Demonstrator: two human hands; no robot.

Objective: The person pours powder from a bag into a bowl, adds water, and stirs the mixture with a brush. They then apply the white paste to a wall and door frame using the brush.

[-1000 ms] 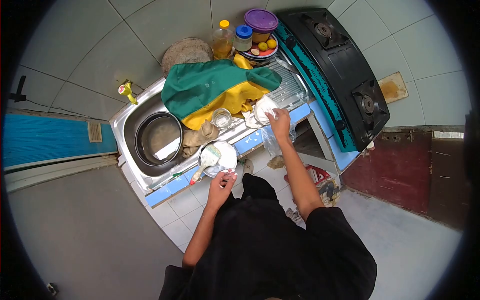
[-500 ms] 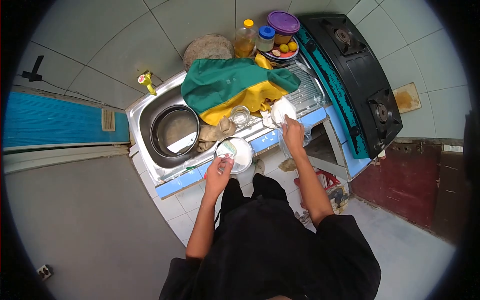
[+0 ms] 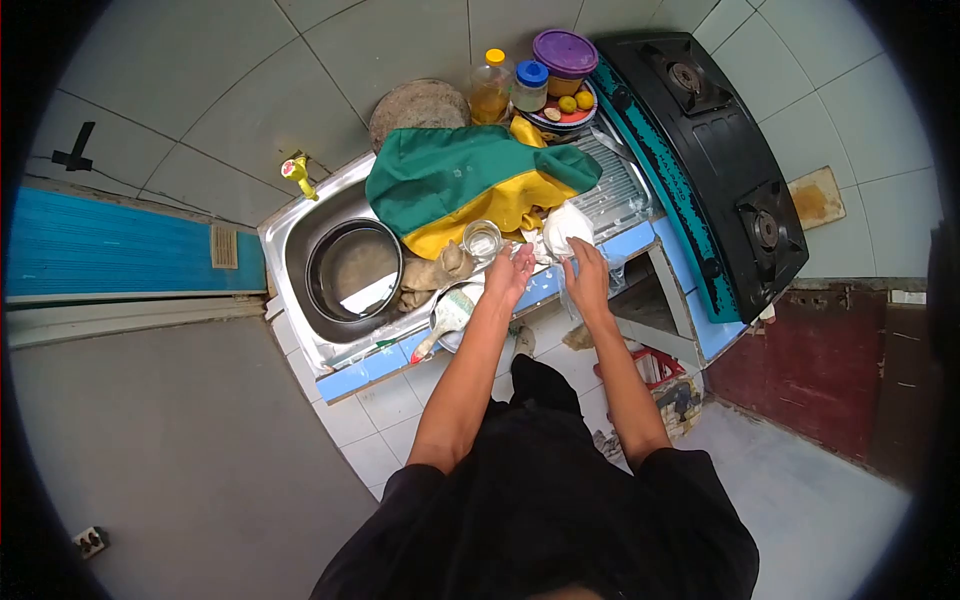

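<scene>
My left hand (image 3: 512, 272) is open, palm partly up and fingers apart, beside a clear glass (image 3: 482, 240). My right hand (image 3: 588, 275) pinches the near edge of a white bag-like bundle (image 3: 568, 228) at the counter's front; its contents are hidden. Clear plastic (image 3: 614, 274) hangs below that hand. A paintbrush (image 3: 453, 312) with a pale, smeared handle and a red end lies across a round white container (image 3: 440, 296), largely covered by the brush and my left forearm. Crumpled white scraps (image 3: 535, 245) lie between the glass and the bundle.
In the steel sink (image 3: 300, 235) sits a dark basin (image 3: 312, 285) of water, with brown cloth (image 3: 430, 275) beside it. A green-and-yellow cloth (image 3: 465, 175) covers the drainer. Behind stand a bottle (image 3: 490, 90), a blue-lidded jar (image 3: 530, 88) and a purple-lidded tub (image 3: 566, 55). A gas stove (image 3: 725, 150) is at right.
My left hand has let go of the paintbrush and moved right and up toward the white bundle. The brush now rests across the container. My right hand stays at the bundle.
</scene>
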